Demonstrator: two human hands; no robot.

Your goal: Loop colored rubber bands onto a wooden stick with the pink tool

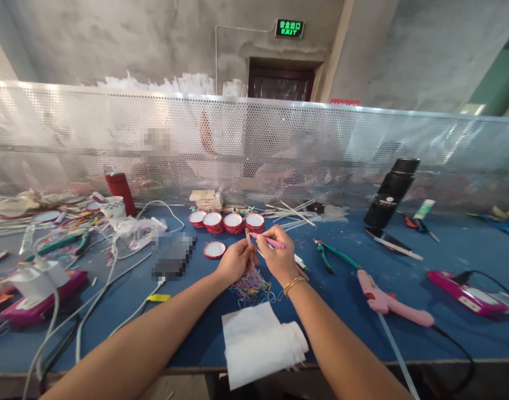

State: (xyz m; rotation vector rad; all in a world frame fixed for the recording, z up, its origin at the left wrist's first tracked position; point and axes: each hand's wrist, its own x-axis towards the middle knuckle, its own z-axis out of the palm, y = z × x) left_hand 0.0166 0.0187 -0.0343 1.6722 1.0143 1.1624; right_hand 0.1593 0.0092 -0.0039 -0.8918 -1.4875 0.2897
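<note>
A blue table (467, 244) spans the lower frame, cut off both sides; white sheets (254, 344), paper or cloth unclear, lie bottom centre. Mid-frame, the right hand (278, 254) and left hand (235, 262) sit above partly covered coloured bands (250, 288), the right gripping a pink pen (275, 243), the left a wooden stick (248, 237), its lower part hidden

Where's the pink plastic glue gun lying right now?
In the head view, the pink plastic glue gun lies on the blue tabletop, right of the right hand, between the teal-handled metal pliers and the magenta power strip.
</note>
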